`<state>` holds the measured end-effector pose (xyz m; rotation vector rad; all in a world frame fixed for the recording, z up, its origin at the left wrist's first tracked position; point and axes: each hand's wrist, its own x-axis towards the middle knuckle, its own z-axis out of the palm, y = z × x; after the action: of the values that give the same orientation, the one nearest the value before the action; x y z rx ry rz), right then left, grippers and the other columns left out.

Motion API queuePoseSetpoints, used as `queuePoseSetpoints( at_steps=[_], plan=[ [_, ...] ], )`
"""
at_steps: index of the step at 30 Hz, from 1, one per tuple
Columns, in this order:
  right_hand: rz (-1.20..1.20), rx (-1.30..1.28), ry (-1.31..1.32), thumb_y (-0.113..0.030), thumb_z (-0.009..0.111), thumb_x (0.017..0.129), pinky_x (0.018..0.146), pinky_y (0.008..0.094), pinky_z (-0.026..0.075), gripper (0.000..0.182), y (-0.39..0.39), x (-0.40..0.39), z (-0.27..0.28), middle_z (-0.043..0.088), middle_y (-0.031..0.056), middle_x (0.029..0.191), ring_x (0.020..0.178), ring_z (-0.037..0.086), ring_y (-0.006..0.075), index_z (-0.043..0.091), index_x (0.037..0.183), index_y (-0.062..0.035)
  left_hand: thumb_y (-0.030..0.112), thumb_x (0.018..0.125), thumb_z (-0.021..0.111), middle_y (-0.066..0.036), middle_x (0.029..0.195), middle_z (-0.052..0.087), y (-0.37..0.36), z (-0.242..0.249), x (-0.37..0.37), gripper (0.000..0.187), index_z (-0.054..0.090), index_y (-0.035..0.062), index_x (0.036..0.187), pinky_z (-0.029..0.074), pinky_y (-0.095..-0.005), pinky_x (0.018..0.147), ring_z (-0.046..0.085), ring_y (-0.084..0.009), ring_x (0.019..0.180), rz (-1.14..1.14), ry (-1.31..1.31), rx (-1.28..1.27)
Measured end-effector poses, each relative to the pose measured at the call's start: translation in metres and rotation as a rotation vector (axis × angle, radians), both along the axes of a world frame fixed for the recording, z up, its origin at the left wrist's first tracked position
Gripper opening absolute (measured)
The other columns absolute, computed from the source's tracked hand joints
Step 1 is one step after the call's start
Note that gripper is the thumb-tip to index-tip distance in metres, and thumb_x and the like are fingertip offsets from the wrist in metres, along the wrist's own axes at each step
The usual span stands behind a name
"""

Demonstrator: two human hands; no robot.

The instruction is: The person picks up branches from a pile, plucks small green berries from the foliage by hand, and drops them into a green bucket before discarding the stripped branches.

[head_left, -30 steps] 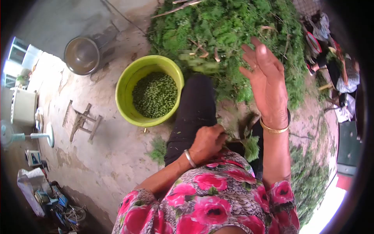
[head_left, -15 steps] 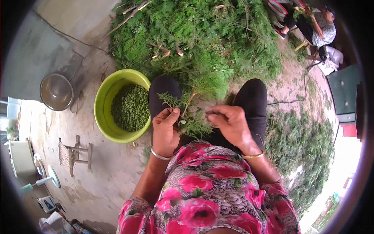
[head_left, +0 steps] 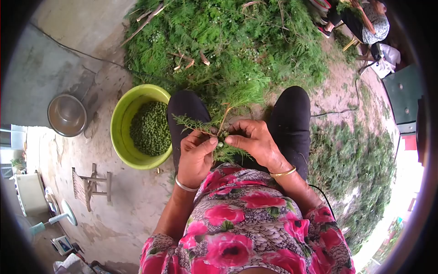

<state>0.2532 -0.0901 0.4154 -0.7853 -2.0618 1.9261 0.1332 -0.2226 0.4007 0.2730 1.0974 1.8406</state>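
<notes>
Over my lap, my left hand is closed, thumb against fingers, on an evergreen sprig with feathery leaves and a brown stem. My right hand comes in from the other side, its thumb and fingers pinched at small green berries on the sprig. The fingertips of both hands nearly meet there and partly hide what they grip. To the left of my knee stands a yellow-green bucket, partly filled with many loose green berries.
A large heap of cut evergreen branches lies ahead; more greenery spreads at right. At left are a metal basin, a small stool and a fan. Another person sits at upper right beside a bag.
My right hand has moved left from beside the sprig, and its fingers now close at the berries. My left hand still holds the sprig. The view has shifted slightly.
</notes>
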Motion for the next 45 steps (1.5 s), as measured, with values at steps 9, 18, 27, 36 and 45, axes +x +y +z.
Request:
queuePoseSetpoints(
  at_steps=[9, 18, 27, 36, 45],
  plan=[
    [-0.289, -1.069, 0.297, -0.013, 0.054, 0.082, 0.066, 0.0277, 0.041, 0.015, 0.0, 0.001, -0.016, 0.057, 0.0078, 0.076, 0.068, 0.053, 0.018, 0.058, 0.084, 0.0015, -0.004, 0.082, 0.058, -0.007, 0.086, 0.062, 0.005, 0.009, 0.008, 0.012, 0.06, -0.0042, 0.094, 0.045, -0.0238, 0.07, 0.057, -0.0118, 0.076, -0.099, -0.25, 0.123],
    [-0.214, -0.45, 0.291, -0.007, 0.064, 0.081, 0.047, 0.0225, 0.039, 0.015, 0.002, 0.018, 0.006, 0.058, 0.003, 0.072, 0.059, 0.051, 0.0094, 0.059, 0.093, 0.0019, -0.005, 0.084, 0.058, -0.007, 0.084, 0.062, 0.002, -0.021, 0.006, 0.009, 0.059, -0.0037, 0.093, 0.048, -0.026, 0.071, 0.059, -0.0137, 0.08, 0.156, 0.003, -0.013],
    [-0.152, 0.564, 0.209, -0.008, 0.068, 0.078, 0.055, 0.0334, 0.045, 0.017, -0.016, 0.0, -0.02, 0.058, 0.0109, 0.069, 0.059, 0.054, 0.017, 0.057, 0.084, 0.002, -0.005, 0.083, 0.059, -0.004, 0.084, 0.061, 0.006, -0.008, 0.016, 0.007, 0.061, -0.0062, 0.09, 0.043, -0.0214, 0.065, 0.055, -0.0096, 0.072, 0.085, 0.498, -0.186],
    [-0.234, -0.898, 0.361, -0.004, 0.056, 0.086, 0.048, 0.0259, 0.042, 0.008, 0.004, 0.009, -0.006, 0.059, 0.0111, 0.076, 0.059, 0.052, 0.0121, 0.057, 0.086, 0.0038, -0.002, 0.087, 0.055, -0.006, 0.085, 0.061, 0.003, -0.017, 0.0, 0.007, 0.061, -0.0032, 0.089, 0.043, -0.0243, 0.065, 0.056, -0.0137, 0.072, 0.078, 0.872, -0.087],
    [-0.548, -0.873, 0.444, -0.004, 0.055, 0.085, 0.052, 0.0263, 0.043, 0.013, 0.032, 0.019, -0.026, 0.06, 0.0123, 0.08, 0.064, 0.054, 0.0176, 0.058, 0.091, 0.0067, 0.009, 0.091, 0.05, -0.004, 0.082, 0.048, -0.015, -0.022, -0.035, 0.013, 0.052, -0.0018, 0.097, 0.037, -0.0242, 0.059, 0.043, -0.0148, 0.07, 0.074, -1.099, 0.525]
  ],
)
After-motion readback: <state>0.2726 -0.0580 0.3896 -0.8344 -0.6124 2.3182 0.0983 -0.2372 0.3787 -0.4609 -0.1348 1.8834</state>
